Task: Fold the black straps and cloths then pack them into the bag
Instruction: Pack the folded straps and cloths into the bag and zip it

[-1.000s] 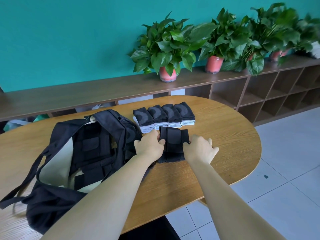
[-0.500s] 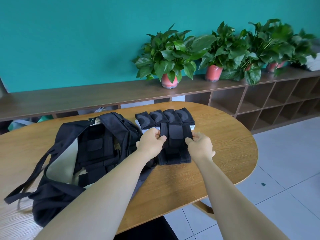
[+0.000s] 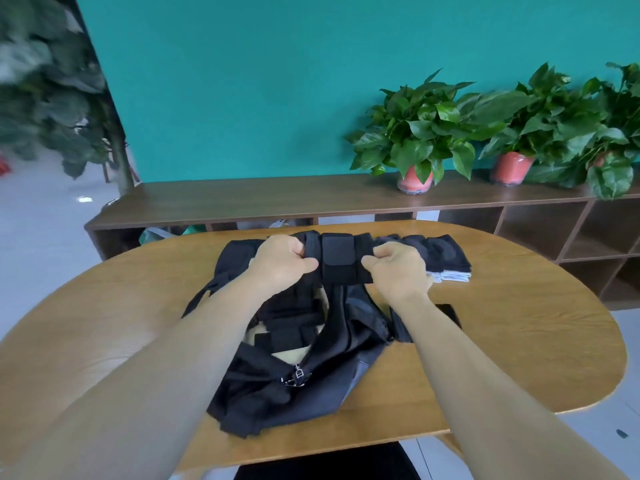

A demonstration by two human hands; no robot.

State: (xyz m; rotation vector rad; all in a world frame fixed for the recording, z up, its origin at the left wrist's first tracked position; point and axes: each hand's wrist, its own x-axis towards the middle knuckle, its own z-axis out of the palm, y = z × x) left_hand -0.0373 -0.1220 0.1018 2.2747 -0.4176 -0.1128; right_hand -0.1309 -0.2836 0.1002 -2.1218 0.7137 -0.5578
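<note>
- Holding a folded black strap bundle (image 3: pixel 337 259) up between both hands, the person is keeping it raised above the open black bag (image 3: pixel 304 358).
- The left hand (image 3: pixel 282 263) is clenching its grip round the bundle's left end, fingers curled over the top and thumb pressing in from the side.
- The right hand (image 3: pixel 398 268) is grasping the right end the same way, fingers wrapped round the fabric.
- The bag is lying on the wooden surface (image 3: pixel 519 341), its mouth gaping and showing a pale lining with more black straps already sitting inside; a metal clasp (image 3: pixel 298 374) is showing near its front edge.
- Beyond the right hand, a row of folded black cloths (image 3: pixel 440 254) is resting on the surface, with white edges peeking out below.
- Another dark piece (image 3: pixel 446 315) is lying just beside the bag, partly hidden by the right forearm.
- Potted plants (image 3: pixel 422 133) are standing on the long shelf behind, against the teal wall.
</note>
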